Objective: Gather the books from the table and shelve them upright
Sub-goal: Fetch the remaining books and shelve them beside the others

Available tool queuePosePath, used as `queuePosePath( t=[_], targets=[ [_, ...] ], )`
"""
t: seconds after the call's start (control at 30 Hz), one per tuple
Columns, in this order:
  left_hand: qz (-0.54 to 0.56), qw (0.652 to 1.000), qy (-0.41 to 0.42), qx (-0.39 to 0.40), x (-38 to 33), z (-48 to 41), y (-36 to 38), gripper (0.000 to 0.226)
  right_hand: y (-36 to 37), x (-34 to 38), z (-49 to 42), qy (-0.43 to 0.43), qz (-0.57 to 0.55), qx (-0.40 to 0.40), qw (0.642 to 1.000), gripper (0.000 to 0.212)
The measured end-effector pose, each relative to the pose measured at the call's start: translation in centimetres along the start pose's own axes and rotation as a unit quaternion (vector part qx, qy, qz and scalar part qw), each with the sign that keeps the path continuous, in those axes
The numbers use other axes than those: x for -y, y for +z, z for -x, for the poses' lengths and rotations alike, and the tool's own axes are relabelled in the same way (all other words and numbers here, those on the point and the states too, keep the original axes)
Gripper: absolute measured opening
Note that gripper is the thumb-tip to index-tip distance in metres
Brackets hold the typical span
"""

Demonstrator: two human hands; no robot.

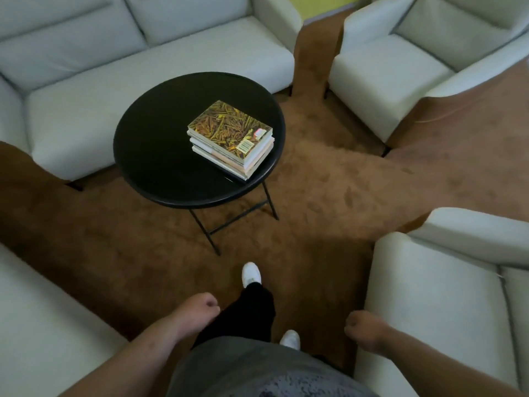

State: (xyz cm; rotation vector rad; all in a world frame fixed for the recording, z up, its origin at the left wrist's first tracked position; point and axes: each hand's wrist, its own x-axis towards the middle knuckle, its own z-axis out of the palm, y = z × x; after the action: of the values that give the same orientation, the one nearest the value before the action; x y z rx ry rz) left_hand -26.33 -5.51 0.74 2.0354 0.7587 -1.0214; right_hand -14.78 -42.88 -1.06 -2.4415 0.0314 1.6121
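Books (230,136) lie stacked flat on the round black table (154,144), near its 4 o'clock edge. Left hand (200,308) and right hand (363,330) hang loosely curled, holding nothing.

A pale sofa (143,67) is sitting at eleven o'clock, and a matching armchair (400,75) is standing at one o'clock. A second armchair (443,310) is filling four o'clock, and another pale seat (43,325) is lying at eight o'clock. Brown carpet (329,196) is spreading between them all.
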Motion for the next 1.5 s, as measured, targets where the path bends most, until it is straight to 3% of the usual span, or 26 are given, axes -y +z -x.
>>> queuePosePath(
  t=[0.13, 0.23, 0.37, 0.43, 0.6, 0.73, 0.87, 1.0, 1.07, 1.13, 1.23, 1.4, 1.5],
  targets=[
    [0.006, 1.000, -0.005, 0.013, 0.2, -4.0, -3.9, 0.006, -5.2, 4.7, -4.3, -0.008, 0.020, 0.011, 1.000, 0.010],
    [-0.004, 1.000, -0.013, 0.004, -0.7, -7.9, -7.4, 0.022, -9.6, 9.0, -7.0, -0.006, 0.037, 0.001, 0.999, 0.011],
    [0.008, 1.000, -0.003, -0.008, -3.5, -11.2, -12.5, 0.003, -16.0, 15.1, -9.3, -0.024, 0.102, -0.020, 0.994, 0.025],
    [0.035, 0.999, 0.004, -0.019, -5.2, -12.2, -15.1, 0.004, -19.3, 18.6, -10.3, -0.050, 0.090, -0.043, 0.994, 0.027],
    [0.211, 0.975, 0.030, -0.067, -8.5, -13.7, -20.2, 0.013, -26.1, 28.3, -10.8, -0.138, 0.014, -0.147, 0.979, 0.029],
    [0.403, 0.913, 0.011, -0.065, -11.6, -14.6, -21.5, 0.023, -30.7, 35.0, -11.8, -0.202, -0.105, -0.218, 0.949, 0.042],
    [0.532, 0.842, -0.018, -0.085, -15.0, -16.2, -22.0, 0.045, -33.4, 40.6, -13.9, -0.242, -0.083, -0.099, 0.962, 0.043],
    [0.656, 0.748, -0.037, -0.094, -17.1, -18.1, -20.5, 0.104, -34.6, 43.6, -16.6, -0.252, -0.042, 0.052, 0.966, 0.100],
    [0.696, 0.708, -0.046, -0.113, -17.9, -19.1, -19.5, 0.120, -34.6, 44.7, -18.3, -0.233, -0.031, 0.131, 0.963, 0.107],
    [0.723, 0.678, -0.053, -0.121, -19.0, -19.9, -18.6, 0.120, -34.6, 45.2, -19.0, -0.189, -0.052, 0.188, 0.962, 0.093],
    [0.765, 0.632, -0.022, -0.123, -20.7, -20.6, -17.8, 0.095, -34.6, 45.5, -19.4, -0.175, -0.039, 0.243, 0.953, 0.057],
    [0.794, 0.574, -0.049, -0.193, -21.4, -22.1, -16.4, 0.092, -34.0, 44.9, -19.9, -0.167, -0.083, 0.253, 0.949, 0.055],
    [0.797, 0.568, -0.057, -0.197, -22.8, -21.3, -16.4, 0.093, -34.3, 44.7, -19.8, -0.157, -0.073, 0.257, 0.951, 0.050]
  ],
)
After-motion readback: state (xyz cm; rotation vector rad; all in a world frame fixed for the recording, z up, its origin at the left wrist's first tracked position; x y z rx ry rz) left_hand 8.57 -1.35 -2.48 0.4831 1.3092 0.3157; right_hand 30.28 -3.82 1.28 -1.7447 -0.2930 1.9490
